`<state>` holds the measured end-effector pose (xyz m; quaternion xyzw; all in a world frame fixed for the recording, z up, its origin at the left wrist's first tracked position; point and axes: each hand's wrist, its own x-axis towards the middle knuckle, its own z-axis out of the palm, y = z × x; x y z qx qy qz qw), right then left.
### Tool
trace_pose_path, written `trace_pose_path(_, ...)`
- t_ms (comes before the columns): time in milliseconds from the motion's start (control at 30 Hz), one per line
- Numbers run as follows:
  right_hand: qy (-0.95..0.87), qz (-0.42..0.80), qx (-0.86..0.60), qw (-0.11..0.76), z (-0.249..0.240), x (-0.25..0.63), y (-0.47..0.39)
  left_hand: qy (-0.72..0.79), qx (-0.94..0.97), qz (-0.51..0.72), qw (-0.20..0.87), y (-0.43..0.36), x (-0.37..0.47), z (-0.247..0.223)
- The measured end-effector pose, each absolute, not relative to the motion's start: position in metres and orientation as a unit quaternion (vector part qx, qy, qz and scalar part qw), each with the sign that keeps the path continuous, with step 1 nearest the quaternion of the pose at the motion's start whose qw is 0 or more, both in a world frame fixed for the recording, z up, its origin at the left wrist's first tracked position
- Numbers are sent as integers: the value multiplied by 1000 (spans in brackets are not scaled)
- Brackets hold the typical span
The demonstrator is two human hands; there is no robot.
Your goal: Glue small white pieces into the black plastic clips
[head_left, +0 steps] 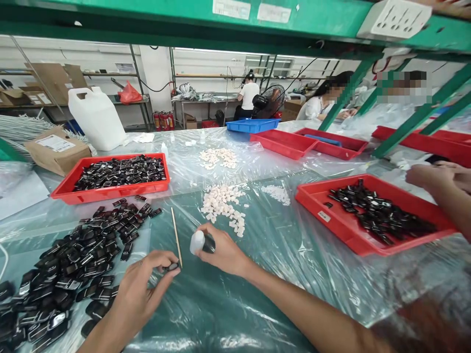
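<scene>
My left hand [147,282] pinches a small dark part [170,267] between thumb and fingertips, low at the centre left. Just to its right, my right hand [221,250] is closed around a small white bottle [197,242], which is tilted, with a dark end under the fingers. A thin wooden stick [175,233] lies on the plastic sheet beyond my left fingertips. Many glossy black parts [88,250] are heaped on the left. Cream-coloured pieces [221,201] lie in a pile beyond my right hand, with smaller white bits [275,193] beside them.
A red tray [110,196] of black parts stands at the left, near a carton [57,149] and white jug [97,117]. Another red tray [331,218] is at the right, beside a person's hands [437,179]. Green beams [184,24] cross overhead. More people sit farther back.
</scene>
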<state>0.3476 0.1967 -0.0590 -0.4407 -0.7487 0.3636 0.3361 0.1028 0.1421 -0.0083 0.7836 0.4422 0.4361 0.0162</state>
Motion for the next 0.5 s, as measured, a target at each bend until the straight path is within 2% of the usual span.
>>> trace_pose_path(167,-798,305,-427,296,-50,363,205,440,786,433,11,143,102,-8)
trace_pose_path(333,-799,249,-454,305,-39,421,244,430,792,434,15,142,102,-5)
trace_pose_path(500,-813,213,-483,247,-52,460,267,422,794,437,14,140,104,-2)
